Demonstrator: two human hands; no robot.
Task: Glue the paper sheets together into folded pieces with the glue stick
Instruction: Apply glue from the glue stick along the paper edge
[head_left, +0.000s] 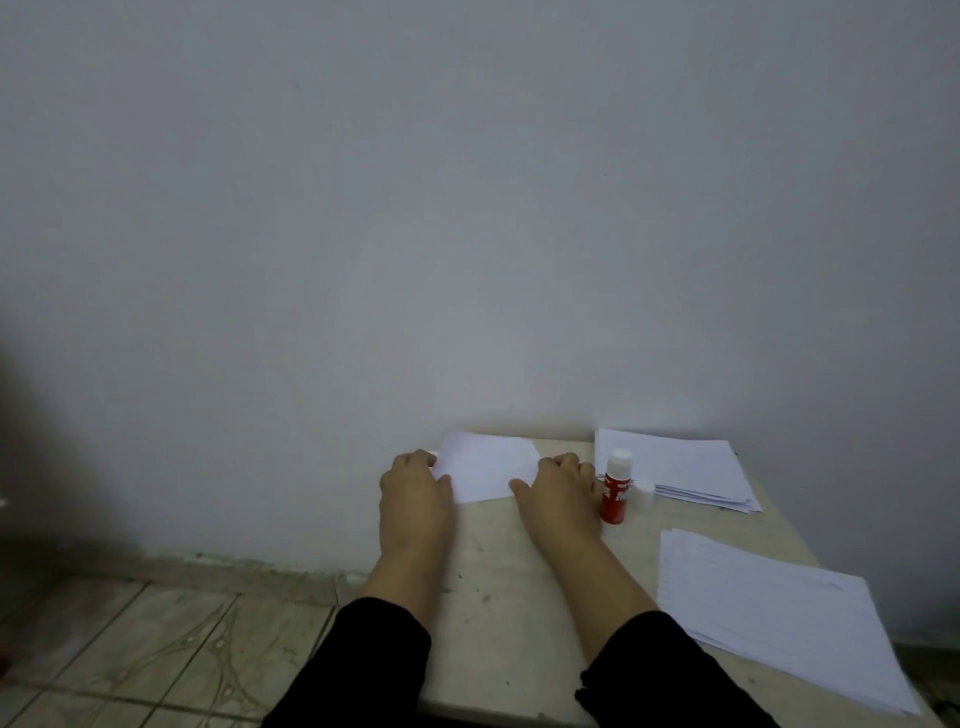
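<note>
A folded white paper piece (485, 467) lies on the small beige table (498, 597) near the wall. My left hand (413, 499) grips its left edge and my right hand (558, 496) grips its right edge, fingers curled over the paper. A red glue stick (615, 493) stands upright just right of my right hand, uncapped. Its white cap (643, 495) sits beside it.
A stack of white sheets (680, 475) lies at the table's far right corner. A second stack (769, 613) lies near the right front. The wall rises directly behind the table. Tiled floor (156, 649) shows to the left.
</note>
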